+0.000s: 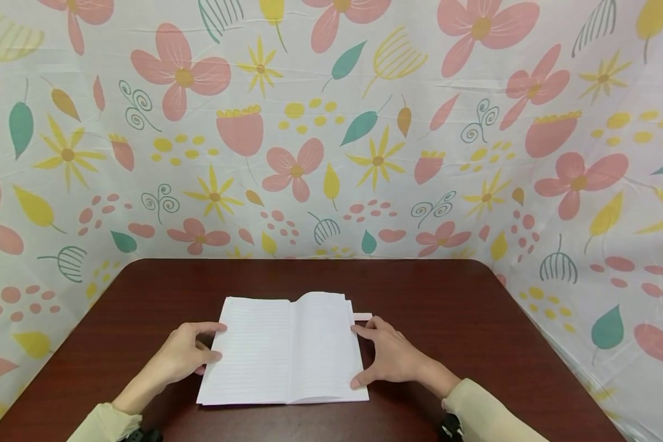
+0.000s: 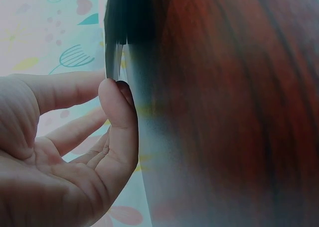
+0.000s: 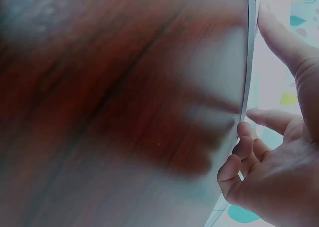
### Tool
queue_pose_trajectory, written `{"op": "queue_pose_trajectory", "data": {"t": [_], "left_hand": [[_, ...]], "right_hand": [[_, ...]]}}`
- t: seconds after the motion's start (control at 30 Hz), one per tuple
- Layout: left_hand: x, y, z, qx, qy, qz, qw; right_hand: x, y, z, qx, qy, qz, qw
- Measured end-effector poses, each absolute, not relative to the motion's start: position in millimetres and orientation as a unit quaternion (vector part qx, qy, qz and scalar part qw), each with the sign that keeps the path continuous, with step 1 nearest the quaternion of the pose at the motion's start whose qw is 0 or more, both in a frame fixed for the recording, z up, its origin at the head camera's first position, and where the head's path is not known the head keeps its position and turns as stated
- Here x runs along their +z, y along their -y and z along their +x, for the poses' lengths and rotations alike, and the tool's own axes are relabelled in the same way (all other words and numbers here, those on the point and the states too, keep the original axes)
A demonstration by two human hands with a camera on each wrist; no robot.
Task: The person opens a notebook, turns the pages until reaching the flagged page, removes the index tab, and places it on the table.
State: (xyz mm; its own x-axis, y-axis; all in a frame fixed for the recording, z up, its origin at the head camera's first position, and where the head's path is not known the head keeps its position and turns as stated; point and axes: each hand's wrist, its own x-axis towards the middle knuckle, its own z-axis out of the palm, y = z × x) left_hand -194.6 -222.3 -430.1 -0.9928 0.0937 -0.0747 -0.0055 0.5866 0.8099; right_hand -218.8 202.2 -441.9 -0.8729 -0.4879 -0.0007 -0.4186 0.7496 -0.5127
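Observation:
An open notebook (image 1: 248, 356) with blank ruled pages lies on the table, its right-hand pages bulging near the spine. At its left edge, my left hand (image 1: 179, 353) pinches the margin, index finger and thumb over the page. In the left wrist view, a bent finger of the left hand (image 2: 65, 147) sits right at the notebook's edge. My right hand (image 1: 395, 356) touches the right edge with thumb and index finger spread wide apart. In the right wrist view, the other fingers of the right hand (image 3: 284, 162) are bent beside the edge (image 3: 247, 62).
A short white strip (image 1: 363, 317) sticks out past the notebook's right side, just by the right index finger. The dark brown table (image 1: 420, 288) has rounded far corners. Behind and beside it hangs a flower-print cloth (image 1: 331, 184).

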Motion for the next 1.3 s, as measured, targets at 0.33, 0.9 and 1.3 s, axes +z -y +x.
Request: {"op": "queue_pose_trajectory", "data": {"t": [0.33,0.9,1.3], "left_hand": [[-429,221,-194,0.453,-0.889,0.018,0.057],[-429,222,-195,0.455,-0.888,0.015,0.061],[-428,221,-194,0.453,-0.890,0.017,0.058]], "right_hand": [[-440,-202,-227,-0.341,-0.901,-0.260,0.068],[-418,-206,-228,-0.489,-0.826,-0.246,0.135],[-410,-201,-230,-0.532,-0.797,-0.234,0.162]]}}
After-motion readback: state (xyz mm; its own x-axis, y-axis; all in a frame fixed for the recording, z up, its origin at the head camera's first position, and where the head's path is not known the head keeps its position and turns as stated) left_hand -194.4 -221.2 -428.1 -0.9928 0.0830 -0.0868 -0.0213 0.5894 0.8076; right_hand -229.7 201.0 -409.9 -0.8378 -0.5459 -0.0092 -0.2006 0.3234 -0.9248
